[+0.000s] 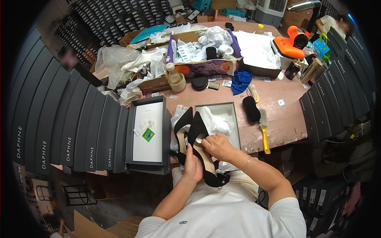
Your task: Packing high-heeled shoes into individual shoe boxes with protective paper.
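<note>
The left hand (193, 166) grips a black shoe (202, 152) from below, fingers closed around its middle. The right hand (217, 146) rests on top of the same shoe, fingers bent and pinching a bit of white paper (203, 139) at its opening. A second shoe (181, 133) lies just beside the first. Both shoes sit over the near edge of the table (278, 119), in front of an open box (230, 119) with white paper inside. A box lid (147, 133) (it has a green sticker) lies to the left. A brush (264, 135) with a yellow handle lies to the right.
</note>
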A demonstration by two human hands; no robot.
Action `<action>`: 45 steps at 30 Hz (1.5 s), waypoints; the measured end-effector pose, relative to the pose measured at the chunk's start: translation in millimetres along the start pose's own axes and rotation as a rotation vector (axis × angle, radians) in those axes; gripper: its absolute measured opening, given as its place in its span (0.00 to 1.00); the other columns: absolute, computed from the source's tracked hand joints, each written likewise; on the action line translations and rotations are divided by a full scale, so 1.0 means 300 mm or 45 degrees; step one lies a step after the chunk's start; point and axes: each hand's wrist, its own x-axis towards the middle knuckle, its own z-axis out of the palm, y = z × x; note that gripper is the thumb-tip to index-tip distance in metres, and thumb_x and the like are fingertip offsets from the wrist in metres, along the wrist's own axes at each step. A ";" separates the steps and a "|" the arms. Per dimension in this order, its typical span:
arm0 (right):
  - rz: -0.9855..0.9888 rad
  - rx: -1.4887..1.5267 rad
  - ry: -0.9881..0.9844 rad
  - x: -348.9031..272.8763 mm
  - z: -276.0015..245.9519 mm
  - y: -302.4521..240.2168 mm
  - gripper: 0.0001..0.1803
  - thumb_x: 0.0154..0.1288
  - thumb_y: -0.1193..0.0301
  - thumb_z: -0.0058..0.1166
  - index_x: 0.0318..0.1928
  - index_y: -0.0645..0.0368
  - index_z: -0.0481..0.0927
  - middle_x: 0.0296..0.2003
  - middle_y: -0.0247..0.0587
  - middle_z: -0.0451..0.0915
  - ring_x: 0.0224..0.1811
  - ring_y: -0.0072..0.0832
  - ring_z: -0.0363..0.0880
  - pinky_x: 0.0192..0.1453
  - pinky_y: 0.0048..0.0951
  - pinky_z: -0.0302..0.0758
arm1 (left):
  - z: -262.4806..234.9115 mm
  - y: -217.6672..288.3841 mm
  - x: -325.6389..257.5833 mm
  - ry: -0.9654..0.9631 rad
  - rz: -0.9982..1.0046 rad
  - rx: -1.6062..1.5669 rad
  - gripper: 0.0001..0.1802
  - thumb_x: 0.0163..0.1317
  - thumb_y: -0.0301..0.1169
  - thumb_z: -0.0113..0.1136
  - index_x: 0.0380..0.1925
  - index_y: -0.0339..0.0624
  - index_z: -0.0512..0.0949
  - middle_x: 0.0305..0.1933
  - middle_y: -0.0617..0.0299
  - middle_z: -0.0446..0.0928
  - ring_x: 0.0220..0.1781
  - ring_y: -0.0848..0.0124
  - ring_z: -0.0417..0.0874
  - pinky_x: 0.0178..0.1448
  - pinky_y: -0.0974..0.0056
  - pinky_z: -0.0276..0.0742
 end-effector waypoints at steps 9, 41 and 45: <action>0.409 0.166 0.214 -0.028 -0.147 0.053 0.13 0.57 0.71 0.57 0.41 0.65 0.74 0.29 0.48 0.73 0.35 0.46 0.77 0.43 0.41 0.73 | -0.124 0.051 0.083 0.036 0.008 -0.013 0.43 0.62 0.70 0.32 0.56 0.42 0.68 0.44 0.56 0.74 0.40 0.65 0.77 0.46 0.52 0.78; 0.315 1.058 -0.264 0.040 -0.043 -0.223 0.41 0.69 0.51 0.42 0.63 0.79 0.53 0.63 0.76 0.52 0.68 0.62 0.52 0.71 0.46 0.52 | -0.058 0.124 0.066 0.228 0.403 0.204 0.23 0.69 0.47 0.44 0.48 0.40 0.75 0.47 0.63 0.75 0.50 0.72 0.75 0.56 0.66 0.71; 0.321 1.018 -0.294 0.003 -0.075 -0.215 0.42 0.70 0.49 0.41 0.64 0.78 0.52 0.65 0.76 0.50 0.71 0.61 0.47 0.72 0.44 0.49 | -0.032 0.097 0.061 0.179 0.315 0.163 0.25 0.65 0.52 0.49 0.47 0.42 0.75 0.43 0.63 0.77 0.45 0.71 0.78 0.50 0.66 0.75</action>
